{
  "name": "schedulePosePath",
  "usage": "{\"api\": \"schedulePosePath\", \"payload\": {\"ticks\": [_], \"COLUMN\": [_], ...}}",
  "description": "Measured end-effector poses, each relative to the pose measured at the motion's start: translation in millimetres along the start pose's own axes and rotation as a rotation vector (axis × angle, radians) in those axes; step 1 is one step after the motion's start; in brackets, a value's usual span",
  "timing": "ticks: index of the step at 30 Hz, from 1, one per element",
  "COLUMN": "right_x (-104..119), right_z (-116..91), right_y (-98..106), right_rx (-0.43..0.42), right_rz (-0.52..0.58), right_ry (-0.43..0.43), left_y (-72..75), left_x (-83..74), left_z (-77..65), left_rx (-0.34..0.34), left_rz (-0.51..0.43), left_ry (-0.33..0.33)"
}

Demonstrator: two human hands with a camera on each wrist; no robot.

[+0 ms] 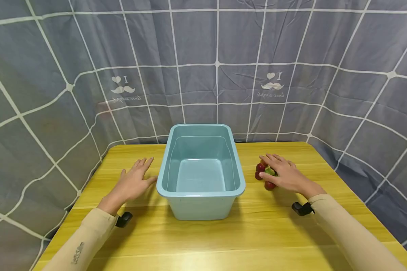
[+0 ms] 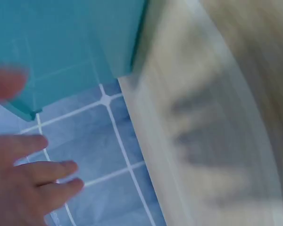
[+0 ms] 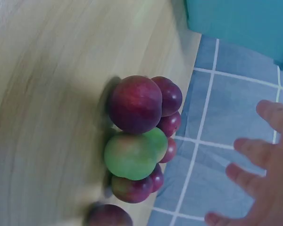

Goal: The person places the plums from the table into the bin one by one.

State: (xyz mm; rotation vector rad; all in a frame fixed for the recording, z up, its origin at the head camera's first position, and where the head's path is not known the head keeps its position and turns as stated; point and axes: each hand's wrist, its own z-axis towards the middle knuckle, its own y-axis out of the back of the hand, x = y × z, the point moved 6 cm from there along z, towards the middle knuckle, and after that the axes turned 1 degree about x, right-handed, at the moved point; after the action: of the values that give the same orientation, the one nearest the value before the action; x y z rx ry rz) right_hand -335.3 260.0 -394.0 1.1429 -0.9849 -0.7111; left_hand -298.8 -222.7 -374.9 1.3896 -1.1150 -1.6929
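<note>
A light blue plastic basin [image 1: 203, 207] stands upright between the hands, its inside bare. My left hand [image 1: 130, 185] is spread beside the basin's left wall, thumb tip right at the rim in the head view. Its straight fingers also show in the left wrist view, with nothing in them. My right hand [image 1: 288, 176] hovers palm down over a cluster of plums, fingers extended and apart. Several are dark red, such as the large plum [image 3: 135, 103]; a green plum [image 3: 129, 157] lies among them. In the head view the hand hides part of the cluster.
Everything stands on a yellow wood-grain table [image 1: 203, 241]. A grey curtain [image 1: 196, 86] with white grid lines hangs behind and along both sides. Black wrist-camera mounts [image 1: 302, 209] jut out under both sleeves.
</note>
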Motion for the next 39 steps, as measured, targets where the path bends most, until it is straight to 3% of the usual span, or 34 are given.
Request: {"api": "schedulePosePath", "payload": {"ticks": [5,8,10,15,20,39], "right_x": [-2,-4,-5,-4,-6,-27], "right_z": [-1,-1,-1,-1,-2,-19], "right_y": [3,1,0,-1,0,16], "right_rx": [-0.089,-0.116,-0.124,-0.118,-0.121,-0.234], "right_rz": [0.131,0.221,0.271,0.382,0.414,0.445], "right_ry": [0.028,0.032,0.034,0.015,-0.016,-0.074], "left_y": [20.6,26.9,29.1,29.4,23.1,18.7], "left_x": [-15.1,-28.8,-38.5,-59.3,-71.1,-68.1], "left_z": [7.1,13.7,18.7,32.3,44.2,38.3], "left_rx": [-0.188,-0.200,-0.180,-0.115,-0.052,-0.043], "left_rz": [-0.286,-0.398,-0.391,-0.259,-0.250,-0.261], "left_ry": [0.002,0.022,0.033,0.055,0.051,0.073]}}
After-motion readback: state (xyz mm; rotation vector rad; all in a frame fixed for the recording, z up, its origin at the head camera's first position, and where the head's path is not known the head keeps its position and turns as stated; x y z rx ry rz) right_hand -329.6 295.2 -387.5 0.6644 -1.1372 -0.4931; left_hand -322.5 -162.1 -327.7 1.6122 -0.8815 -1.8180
